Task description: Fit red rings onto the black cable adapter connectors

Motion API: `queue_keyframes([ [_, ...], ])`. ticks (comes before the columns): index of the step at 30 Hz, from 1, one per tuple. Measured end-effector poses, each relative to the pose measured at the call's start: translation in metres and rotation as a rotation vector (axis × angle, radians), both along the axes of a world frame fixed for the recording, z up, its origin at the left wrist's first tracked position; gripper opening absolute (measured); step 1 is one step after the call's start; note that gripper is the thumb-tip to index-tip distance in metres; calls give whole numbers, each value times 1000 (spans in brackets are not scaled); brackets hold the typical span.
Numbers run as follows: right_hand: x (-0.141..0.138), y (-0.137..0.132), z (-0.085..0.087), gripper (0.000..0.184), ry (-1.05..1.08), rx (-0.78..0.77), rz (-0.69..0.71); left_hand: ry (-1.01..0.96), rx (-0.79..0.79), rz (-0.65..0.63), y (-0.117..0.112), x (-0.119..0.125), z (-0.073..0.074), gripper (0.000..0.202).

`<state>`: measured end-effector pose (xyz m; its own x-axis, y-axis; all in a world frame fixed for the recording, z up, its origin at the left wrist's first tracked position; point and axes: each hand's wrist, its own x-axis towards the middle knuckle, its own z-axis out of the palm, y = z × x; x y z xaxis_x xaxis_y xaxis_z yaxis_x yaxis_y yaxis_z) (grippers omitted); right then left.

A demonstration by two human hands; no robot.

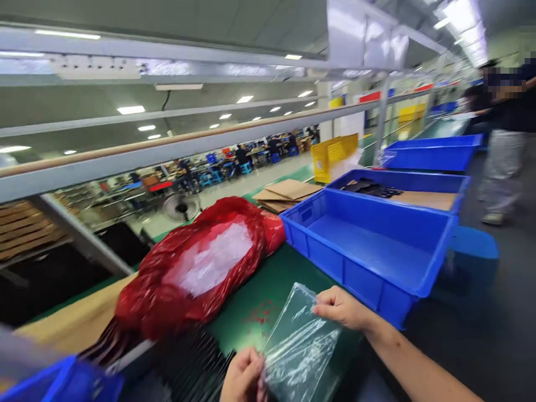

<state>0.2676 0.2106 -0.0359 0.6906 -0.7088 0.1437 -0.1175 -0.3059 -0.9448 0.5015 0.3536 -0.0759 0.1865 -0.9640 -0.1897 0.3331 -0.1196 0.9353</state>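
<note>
Bag point(302, 347), clear plastic, is btwn the two hands at bottom centre, in front of the near bin and above the green top point(245, 293); can't tell if it touches the top. Film is creased w/ bright glare, lower end cut off by the frame edge.

L hand point(243, 373): fingers curled in, thumb pressed down, pinching bag's left edge low down. R hand point(341, 306): thumb & index closed on bag's right edge near its upper end, other fingers folded; forearm comes in from lower R.

Red sack point(144, 298) sits L of bag, mouth spread wide, w/ white stuff point(218, 257) inside, too blurry to ID. Red specks point(263, 314) on the top btwn sack & bag. Dark strips point(195, 357) just L of L hand, blurred.

Near bin point(355, 273), blue, is just beyond R hand. Behind it, 2nd bin point(461, 192), also blue, w/ dark pcs point(368, 188) & brown card point(427, 200). Cardboard point(288, 192) lies flat btwn sack & yellow bin point(335, 156). Blue stool point(473, 245) stands R of near bin; person point(505, 139) stands in the aisle, far R.
</note>
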Motion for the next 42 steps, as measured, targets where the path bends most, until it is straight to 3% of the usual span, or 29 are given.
queue_keyframes([
  [2,1,-2,-4,55,45,5,17,136,18,-41,1,-4,10,50],
  [6,6,-2,-12,57,48,53,-72,310,-49,191,-1,-20,19,45],
  [11,13,5,-19,57,22,47,-215,37,103,88,1,-41,0,46],
  [14,16,7,-21,57,4,43,-233,-6,99,195,0,-41,-7,43],
  [17,18,8,-23,55,8,43,-171,10,53,293,-1,-34,-3,36],
  [22,19,6,-27,50,-60,116,-93,-55,103,285,0,-24,4,29],
  [27,21,1,-28,49,-170,199,-167,-144,160,180,0,-19,3,28],
  [31,24,0,-25,51,-180,119,-255,-140,133,211,-2,-15,3,37],
  [36,25,-1,-19,51,-211,71,-269,-140,67,230,-11,-8,12,42],
  [42,24,-6,-15,52,-297,177,-250,-172,-29,222,-21,-6,10,49],
])
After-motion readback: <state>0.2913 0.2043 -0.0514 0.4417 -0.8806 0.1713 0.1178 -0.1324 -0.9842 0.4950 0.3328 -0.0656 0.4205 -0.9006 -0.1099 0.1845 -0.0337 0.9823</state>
